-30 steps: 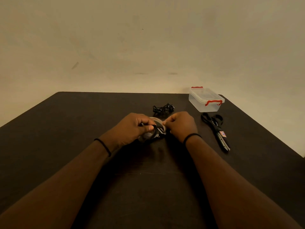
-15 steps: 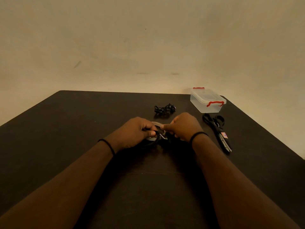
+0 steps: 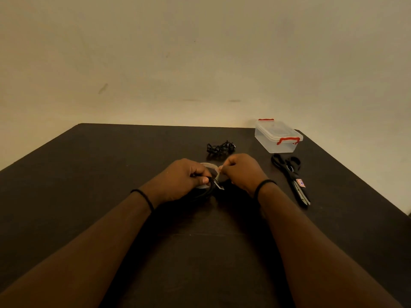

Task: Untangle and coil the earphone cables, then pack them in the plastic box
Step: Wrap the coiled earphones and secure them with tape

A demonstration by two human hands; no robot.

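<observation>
My left hand [image 3: 182,181] gripped a coiled cable [image 3: 203,192] and tape roll [image 3: 208,166]; my right hand [image 3: 241,172] pinched the tape end. Another cable bundle [image 3: 220,147] lay tangled; the plastic box [image 3: 278,138] stayed closed, unpacked.

One box [image 3: 278,138], one scissors [image 3: 291,176], one cable tangle [image 3: 220,147], one tape roll [image 3: 210,166].

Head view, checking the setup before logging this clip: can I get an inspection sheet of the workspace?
Surface: dark table, matte.
Job's things: plastic box, lid on, red latches, far right.
Clutter: black scissors beside the box; tape roll between the hands.
Hands: left hand grips a black cable and the roll; right hand pinches the tape end.
Cables: tangled earphone bundle beyond the hands; held cable partly hidden.
Surroundings: plain beige wall.
</observation>
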